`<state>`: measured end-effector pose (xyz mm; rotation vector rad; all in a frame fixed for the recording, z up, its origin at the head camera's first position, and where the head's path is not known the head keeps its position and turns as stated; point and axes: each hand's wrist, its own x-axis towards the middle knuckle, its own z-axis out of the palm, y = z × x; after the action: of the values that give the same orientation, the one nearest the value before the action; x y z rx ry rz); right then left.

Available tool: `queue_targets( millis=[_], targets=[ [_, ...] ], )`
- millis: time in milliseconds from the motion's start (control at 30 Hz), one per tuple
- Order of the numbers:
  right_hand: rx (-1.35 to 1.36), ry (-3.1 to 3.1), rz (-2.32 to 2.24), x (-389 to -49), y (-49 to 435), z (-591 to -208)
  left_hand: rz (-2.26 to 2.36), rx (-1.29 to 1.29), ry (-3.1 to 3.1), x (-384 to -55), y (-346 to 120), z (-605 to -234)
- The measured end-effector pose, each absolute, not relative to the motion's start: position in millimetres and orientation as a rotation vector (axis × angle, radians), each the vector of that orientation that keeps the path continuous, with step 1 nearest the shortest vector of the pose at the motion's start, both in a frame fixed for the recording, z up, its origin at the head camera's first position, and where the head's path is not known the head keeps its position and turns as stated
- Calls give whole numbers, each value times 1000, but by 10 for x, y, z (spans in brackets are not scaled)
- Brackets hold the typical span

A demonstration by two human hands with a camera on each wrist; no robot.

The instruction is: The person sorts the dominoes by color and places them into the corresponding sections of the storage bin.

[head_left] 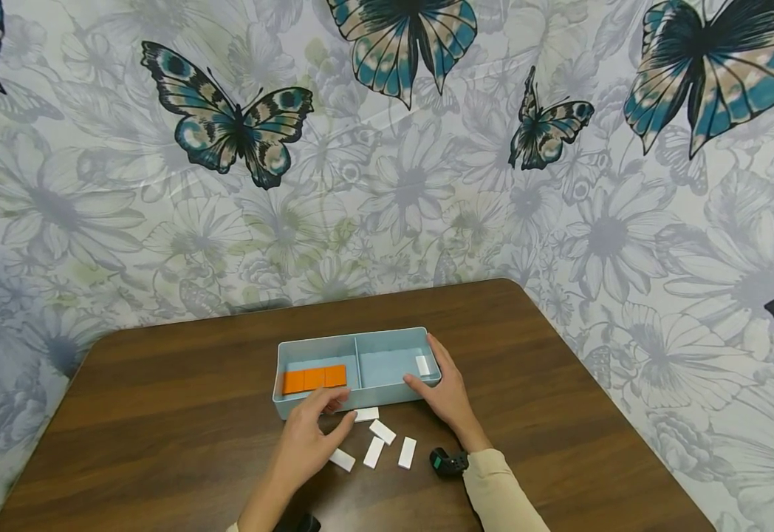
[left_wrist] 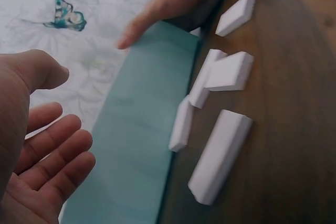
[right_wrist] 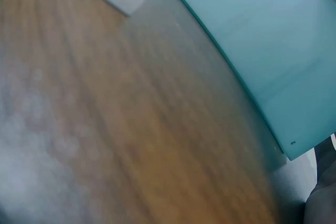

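Note:
A light blue two-compartment box (head_left: 387, 395) stands on the table. Orange blocks (head_left: 314, 378) form a row in its left compartment, and one white block (head_left: 422, 366) lies in the right one. My right hand (head_left: 452, 395) holds the box's right end, thumb at the front rim and fingers along the end wall. At the front left of the box hovers my left hand (head_left: 307, 440), fingers apart and loosely bent, with nothing between them. In the left wrist view, several white rectangular blocks (left_wrist: 220, 156) lie on the wood along the box's front wall.
The brown wooden table (head_left: 181, 414) has rounded far corners. Behind it hangs a cloth (head_left: 387, 222) printed with flowers and butterflies. A black wrist device (head_left: 449, 462) sits by the right sleeve (head_left: 503, 491).

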<state>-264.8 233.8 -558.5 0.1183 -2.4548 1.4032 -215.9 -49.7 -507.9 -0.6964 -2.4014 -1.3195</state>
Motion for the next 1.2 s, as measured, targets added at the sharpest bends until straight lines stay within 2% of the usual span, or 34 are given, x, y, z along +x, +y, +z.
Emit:
queue_targets(
  millis=[700, 1200],
  targets=[
    [116, -2447, 1389, -2652, 2324, -5581, -1163, -405, -2574, -1815, -644, -5394],
    [111, -2457, 1400, -2637, 2325, -5569, -888, -484, -2501, -1721, -645, -5554]
  ],
)
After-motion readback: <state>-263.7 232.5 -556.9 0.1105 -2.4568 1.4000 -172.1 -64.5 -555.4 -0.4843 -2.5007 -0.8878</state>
